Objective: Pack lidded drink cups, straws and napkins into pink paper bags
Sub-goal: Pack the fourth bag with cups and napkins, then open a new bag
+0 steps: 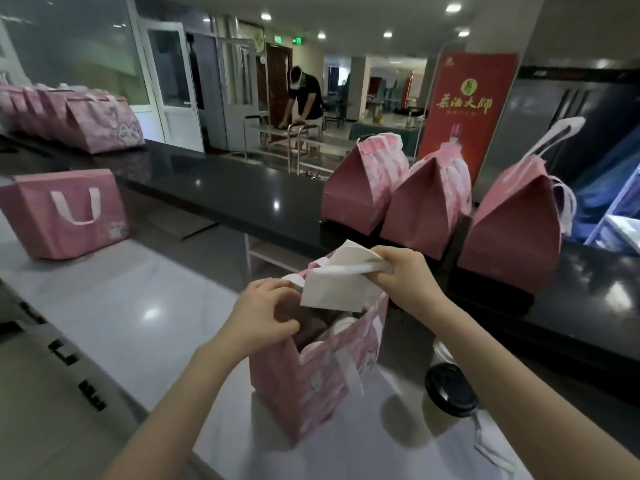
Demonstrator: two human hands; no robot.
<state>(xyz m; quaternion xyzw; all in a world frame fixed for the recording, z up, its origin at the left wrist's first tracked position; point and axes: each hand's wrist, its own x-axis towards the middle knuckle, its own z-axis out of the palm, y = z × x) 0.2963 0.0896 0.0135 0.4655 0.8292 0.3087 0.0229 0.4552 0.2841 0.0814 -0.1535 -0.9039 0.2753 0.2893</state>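
An open pink paper bag [311, 379] stands on the white counter in front of me. My left hand [263, 313] grips the bag's near left rim. My right hand [398, 271] pinches a white napkin [337, 285] that hangs over the bag's mouth. Inside the bag a pale cup lid [344, 323] shows. A cup with a black lid [450, 393] stands on the counter to the right of the bag, and a wrapped straw or utensil [491, 452] lies beside it.
Three closed pink bags [433, 209] stand on the raised black ledge [225, 185] behind. A flat pink bag [65, 213] rests at the left, with more bags [69, 119] at the far left. A red sign [464, 109] stands behind; a person works in the background.
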